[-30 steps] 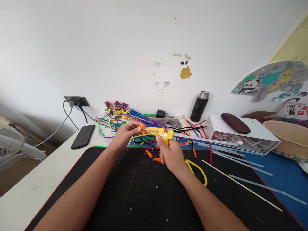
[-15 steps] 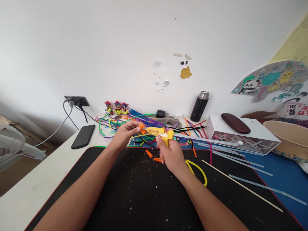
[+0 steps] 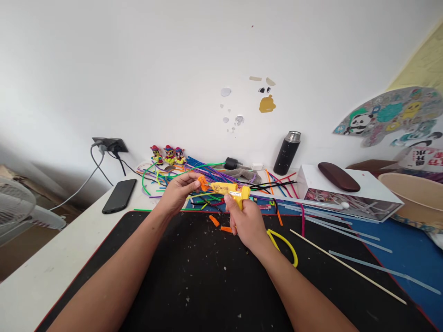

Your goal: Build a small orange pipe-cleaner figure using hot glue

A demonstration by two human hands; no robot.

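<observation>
My right hand (image 3: 246, 221) is wrapped round the handle of a yellow hot glue gun (image 3: 224, 188), whose nozzle points left. Pinched between the thumb and fingers of my left hand (image 3: 180, 191) is a small orange fuzzy piece (image 3: 202, 183), which looks like bent pipe cleaner. The nozzle tip is at or very close to the orange piece; whether they touch I cannot tell. Below the glue gun, two orange pieces (image 3: 214, 221) lie on the black mat (image 3: 194, 276). Yellow-handled scissors or pliers (image 3: 287, 244) sit by my right wrist, their front end hidden.
Coloured pipe cleaners (image 3: 207, 170) are heaped behind my hands. Clear glue sticks (image 3: 349, 235) and a wooden stick (image 3: 346, 265) lie at right. A white box (image 3: 374, 193), black flask (image 3: 287, 153), phone (image 3: 119, 196) and several small figurines (image 3: 169, 155) stand or lie around the mat.
My left hand and the orange piece have shifted slightly left, and the piece has turned a little at the nozzle. The glue gun and my right hand stay nearly still.
</observation>
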